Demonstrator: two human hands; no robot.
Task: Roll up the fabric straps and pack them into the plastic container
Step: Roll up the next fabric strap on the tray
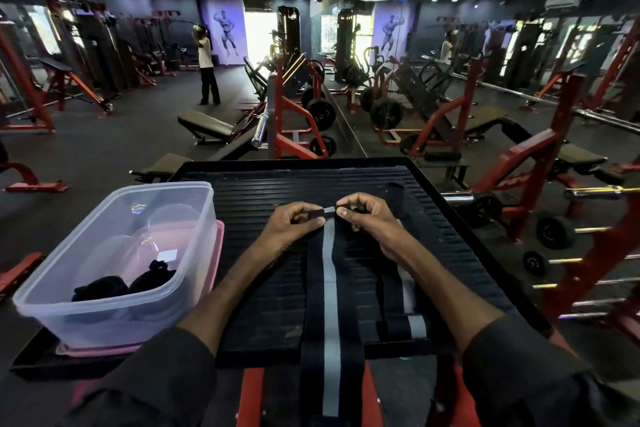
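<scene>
We see both hands meeting over the middle of the black ribbed surface (270, 184); the left hand (298, 224) and the right hand (372, 218) each curl their fingers round the far end of a long black strap (330, 305) with a grey stripe, pinching it between thumb and forefinger so that a short stretch runs between them. From that grip the strap comes straight toward us along the surface and hangs over its near edge. Just to its right lies a second black strap (401, 288), flat, its near end folded back with a grey patch showing; a further dark strap end (394, 198) shows behind the right hand — how it connects we cannot tell. At the left of the surface stands the clear plastic container (104, 319), open, resting on a pink lid (86, 350); two dark fabric rolls (100, 288) lie side by side in its near end. Beyond the surface stand gym machines (298, 107) and a standing person (207, 69).
</scene>
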